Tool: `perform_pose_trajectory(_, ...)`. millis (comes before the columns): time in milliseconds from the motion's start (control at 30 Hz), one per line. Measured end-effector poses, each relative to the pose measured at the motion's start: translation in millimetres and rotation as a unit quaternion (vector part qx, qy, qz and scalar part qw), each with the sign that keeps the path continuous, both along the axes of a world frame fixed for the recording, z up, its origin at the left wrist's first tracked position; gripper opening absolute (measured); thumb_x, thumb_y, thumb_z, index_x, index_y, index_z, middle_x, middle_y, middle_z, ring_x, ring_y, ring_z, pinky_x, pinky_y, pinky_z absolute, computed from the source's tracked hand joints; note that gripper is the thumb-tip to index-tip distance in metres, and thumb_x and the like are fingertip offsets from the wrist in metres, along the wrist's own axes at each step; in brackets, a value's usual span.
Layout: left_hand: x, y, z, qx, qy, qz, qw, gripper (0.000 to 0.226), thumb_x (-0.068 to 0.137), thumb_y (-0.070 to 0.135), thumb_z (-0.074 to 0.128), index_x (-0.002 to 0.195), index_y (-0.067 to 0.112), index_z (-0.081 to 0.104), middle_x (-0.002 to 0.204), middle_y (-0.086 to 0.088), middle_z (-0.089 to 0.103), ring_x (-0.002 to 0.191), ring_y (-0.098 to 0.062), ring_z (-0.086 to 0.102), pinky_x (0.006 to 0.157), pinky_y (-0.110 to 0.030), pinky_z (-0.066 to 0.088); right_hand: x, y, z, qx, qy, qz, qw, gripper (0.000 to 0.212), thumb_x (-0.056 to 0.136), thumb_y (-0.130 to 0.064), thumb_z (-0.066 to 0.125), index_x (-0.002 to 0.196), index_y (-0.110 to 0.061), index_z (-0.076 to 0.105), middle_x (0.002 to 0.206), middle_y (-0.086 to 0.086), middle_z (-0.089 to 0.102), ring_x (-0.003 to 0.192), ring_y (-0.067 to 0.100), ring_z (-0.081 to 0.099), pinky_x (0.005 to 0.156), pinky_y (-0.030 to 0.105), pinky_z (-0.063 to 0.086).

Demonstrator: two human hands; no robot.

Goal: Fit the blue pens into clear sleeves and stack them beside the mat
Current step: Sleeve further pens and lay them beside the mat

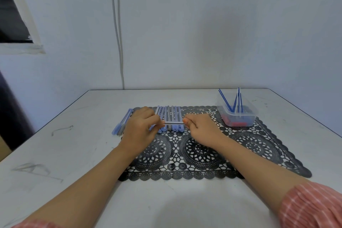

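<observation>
Clear sleeve (174,122) between both hands' fingers (157,117)

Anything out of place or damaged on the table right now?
Nothing spilled or broken. Thin blue pens lean at mixed angles in the clear plastic tub; dark scuffs mark the white table left of the black lace mat.

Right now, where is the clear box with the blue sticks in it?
In the head view, the clear box sits on the far right corner of the black mat, to the right of the right hand.
</observation>
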State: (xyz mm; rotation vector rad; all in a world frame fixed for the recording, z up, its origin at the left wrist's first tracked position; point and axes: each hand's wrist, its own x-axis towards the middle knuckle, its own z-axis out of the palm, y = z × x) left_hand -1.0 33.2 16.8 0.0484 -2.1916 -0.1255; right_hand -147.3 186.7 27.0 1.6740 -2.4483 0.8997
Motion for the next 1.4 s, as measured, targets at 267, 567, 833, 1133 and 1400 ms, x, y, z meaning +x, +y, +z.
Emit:
perform_pose_trajectory(267, 4, -9, -1, 0.050, -0.026, 0.013, 0.998, 0.011, 0.072, 0.005, 0.078, 0.074, 0.009, 0.068, 0.073, 0.001, 0.060, 0.073, -0.014, 0.048, 0.064, -0.027, 0.039, 2, -1, -8, -0.030, 0.110, -0.019, 0.993, 0.026, 0.097, -0.035, 0.041, 0.104, -0.021, 0.061, 0.092, -0.004, 0.061, 0.085, 0.010, 0.054, 0.072, 0.031, 0.049)
perform_pose_trajectory(567, 16, -41, 2, 0.242, 0.024, 0.194, 0.950, 0.027, 0.083, 0.002, 0.060, 0.106, 0.010, 0.070, 0.100, -0.009, 0.062, 0.096, -0.021, 0.054, 0.079, -0.020, 0.034, 1, -3, -14, 0.091, 0.144, -0.013, 0.985, 0.047, 0.098, -0.036, 0.037, 0.141, -0.017, 0.038, 0.142, 0.000, 0.041, 0.131, 0.015, 0.034, 0.106, 0.031, 0.032)
perform_pose_trajectory(833, 28, -76, -9, 0.440, 0.000, 0.271, 0.856, 0.030, 0.087, 0.002, 0.054, 0.114, 0.002, 0.066, 0.113, -0.015, 0.066, 0.107, -0.027, 0.058, 0.096, -0.032, 0.041, 1, -3, -12, 0.101, 0.146, -0.010, 0.984, 0.045, 0.097, -0.035, 0.039, 0.138, -0.017, 0.042, 0.139, 0.000, 0.045, 0.129, 0.016, 0.037, 0.105, 0.032, 0.032)
perform_pose_trajectory(1133, 26, -76, -16, 0.463, -0.022, 0.266, 0.845, 0.031, 0.090, 0.002, 0.051, 0.118, -0.001, 0.062, 0.121, -0.018, 0.061, 0.117, -0.029, 0.053, 0.103, -0.034, 0.038, -1, -4, -15, 0.101, 0.141, -0.016, 0.985, 0.044, 0.096, -0.035, 0.040, 0.137, -0.019, 0.043, 0.138, -0.001, 0.047, 0.127, 0.015, 0.039, 0.104, 0.032, 0.034)
perform_pose_trajectory(1400, 22, -76, -14, 0.454, -0.038, 0.291, 0.841, 0.025, 0.087, 0.001, 0.049, 0.075, 0.010, 0.069, 0.088, -0.006, 0.063, 0.082, -0.021, 0.053, 0.075, -0.026, 0.039, -2, -5, -16, 0.092, 0.123, -0.024, 0.988, 0.042, 0.096, -0.035, 0.041, 0.135, -0.020, 0.045, 0.135, 0.000, 0.049, 0.125, 0.016, 0.040, 0.102, 0.032, 0.036)
